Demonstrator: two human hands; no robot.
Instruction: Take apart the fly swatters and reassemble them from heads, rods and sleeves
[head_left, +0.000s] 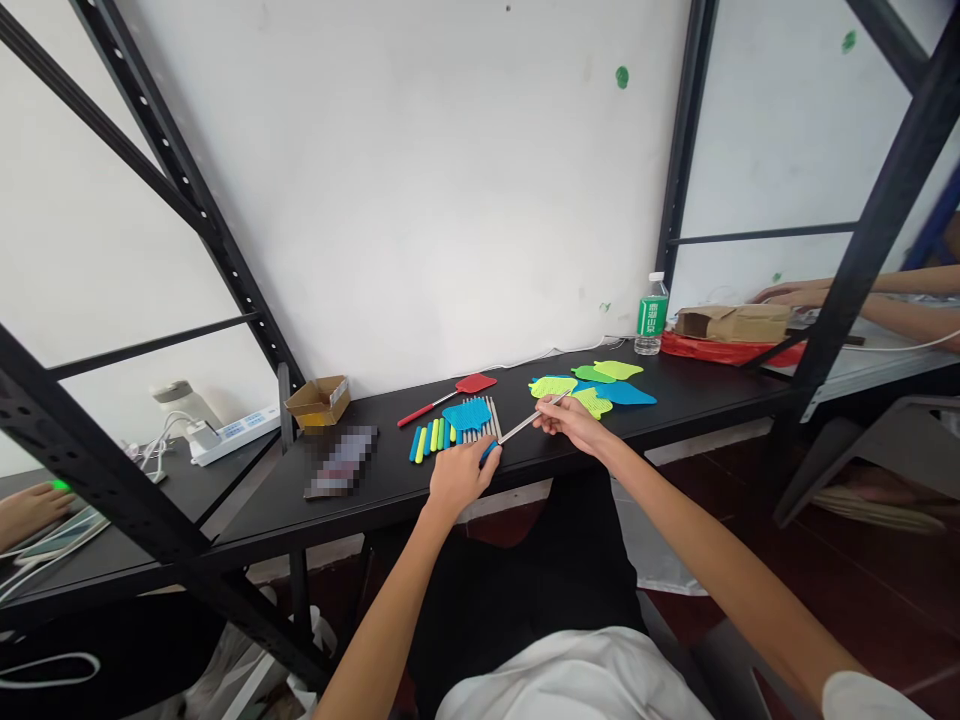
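Observation:
My left hand [459, 478] is closed on a blue handle [491, 449] above the table's front edge. From that handle a thin metal rod [519, 427] slants up to the right, and my right hand [571, 422] pinches it near its far end. Left of my hands, several blue, yellow and green handles [429, 438] lie side by side. Metal rods [493, 412] lie beside them, with a blue swatter head [466, 414] on top. Behind these rests a red fly swatter [450, 396]. Yellow-green swatter heads [553, 387] and a blue head [628, 393] are spread beyond my right hand.
A small open cardboard box [318, 402] and a pixelated flat object [342, 462] are on the black table [390, 478] at left. At the back right stands a water bottle [652, 315]. Black metal shelf posts [686, 130] flank the table. Other people's hands show at both sides.

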